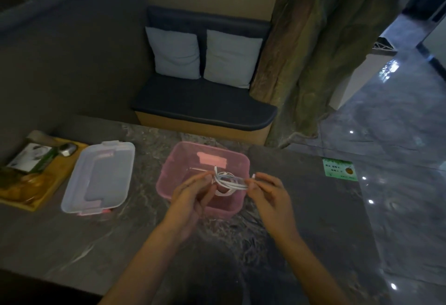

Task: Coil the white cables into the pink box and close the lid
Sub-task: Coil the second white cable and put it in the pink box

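Observation:
An open pink box (183, 155) stands on the dark marble table, its lid off. Both hands hold a bundle of white cable (229, 180) in loops just above the box's near half. My left hand (193, 192) pinches the left end of the loops. My right hand (268, 190) pinches the right end, where a small white plug sticks up. One loop hangs down between the hands toward the box. The translucent lid (101, 176) lies flat on the table to the left of the box, its pink latches visible.
A yellow wooden tray (52, 187) with a card, a green bottle and other small items sits at the far left. A green sticker (340, 169) lies on the table to the right. Beyond the table are a bench with two grey cushions (202, 56) and a shiny floor (398, 121).

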